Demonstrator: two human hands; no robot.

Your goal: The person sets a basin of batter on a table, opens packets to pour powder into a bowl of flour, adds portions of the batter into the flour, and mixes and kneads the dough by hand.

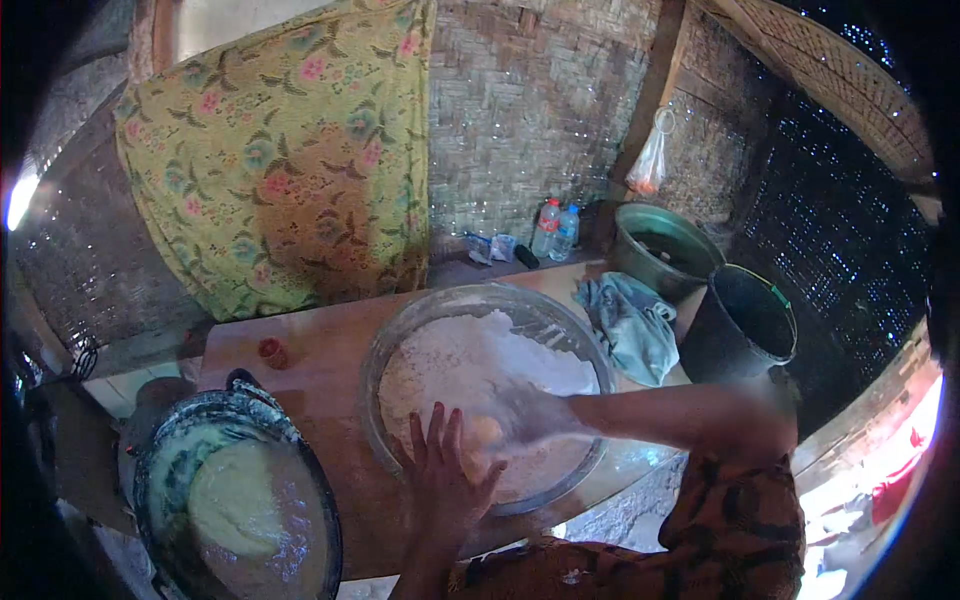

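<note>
A wide metal basin [375,375] holds a heap of white flour [440,360]. My right hand [525,415], dusted white and blurred, is down in the flour at the basin's middle; its fingers cannot be made out. A pale yellowish lump [482,434] lies between my two hands. My left hand [440,470] is at the basin's near left edge, fingers spread, beside the lump. At the lower left, a dark pan [325,480] contains a round mass of pale dough [235,500].
A small red container [271,352] stands on the wooden table [330,350]. Right of the basin lie a bluish cloth [630,325], a green tub [640,215] and a black bucket [720,335]. Two bottles [555,232] stand by the woven wall.
</note>
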